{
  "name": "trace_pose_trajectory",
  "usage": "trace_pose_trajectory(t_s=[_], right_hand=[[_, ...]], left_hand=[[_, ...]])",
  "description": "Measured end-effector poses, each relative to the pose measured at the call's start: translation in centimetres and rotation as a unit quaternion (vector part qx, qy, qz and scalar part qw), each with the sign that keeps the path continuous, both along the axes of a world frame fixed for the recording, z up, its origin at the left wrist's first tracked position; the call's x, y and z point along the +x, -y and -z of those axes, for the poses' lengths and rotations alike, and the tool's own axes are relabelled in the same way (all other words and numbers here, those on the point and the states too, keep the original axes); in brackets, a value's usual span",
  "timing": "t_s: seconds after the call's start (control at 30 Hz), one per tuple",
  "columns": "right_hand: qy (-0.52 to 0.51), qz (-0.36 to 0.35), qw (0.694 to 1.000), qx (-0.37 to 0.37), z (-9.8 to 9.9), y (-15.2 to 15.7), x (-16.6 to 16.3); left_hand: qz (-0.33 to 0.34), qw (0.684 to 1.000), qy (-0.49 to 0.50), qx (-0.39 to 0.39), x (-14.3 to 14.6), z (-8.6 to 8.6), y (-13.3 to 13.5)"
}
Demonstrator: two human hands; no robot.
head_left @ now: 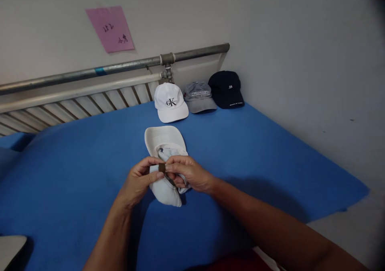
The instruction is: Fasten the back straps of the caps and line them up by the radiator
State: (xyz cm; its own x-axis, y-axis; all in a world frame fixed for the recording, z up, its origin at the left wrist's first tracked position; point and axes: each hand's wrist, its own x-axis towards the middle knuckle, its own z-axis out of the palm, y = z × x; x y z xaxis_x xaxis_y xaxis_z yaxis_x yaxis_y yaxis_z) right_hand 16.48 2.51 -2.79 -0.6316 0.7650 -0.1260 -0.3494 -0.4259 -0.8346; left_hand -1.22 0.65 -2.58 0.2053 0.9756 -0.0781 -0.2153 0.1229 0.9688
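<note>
A pale baseball cap (165,135) lies upside down on the blue surface, its brim pointing away from me and the inside showing. Both hands are at its back strap. My left hand (140,179) pinches the strap between thumb and fingers, just left of a small brown buckle or tab (162,167). From the other side, my right hand (189,173) pinches close to that brown piece, its lower fingers curled over the cap's opening. The fingers partly hide the strap's end.
Three caps stand in a row at the back: a white one (171,104), a grey one (200,98) and a black one (226,91). Behind them runs a metal pipe (129,65) above a white radiator (102,98). A pink paper (112,30) hangs on the wall.
</note>
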Motion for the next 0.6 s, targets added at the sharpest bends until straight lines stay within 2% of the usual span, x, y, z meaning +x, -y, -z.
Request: trace_pose_trajectory(t_s=[0.2,0.37,0.5,0.6], right_hand=[[0.068,0.018,0.995,0.075,-0.62,-0.14,0.48],[0.071,0.035,0.995,0.057,-0.45,-0.23,0.71],[0.026,0.012,0.999,0.041,0.01,-0.33,0.67],[0.032,-0.001,0.998,0.056,-0.29,-0.39,0.93]], left_hand=[[-0.033,0.999,0.003,-0.009,0.0,-0.38,-0.01],[-0.013,0.999,0.016,-0.029,0.04,-0.28,0.14],[0.005,0.999,0.006,-0.034,0.07,-0.1,0.13],[0.008,0.999,0.017,-0.033,0.1,-0.14,0.07]])
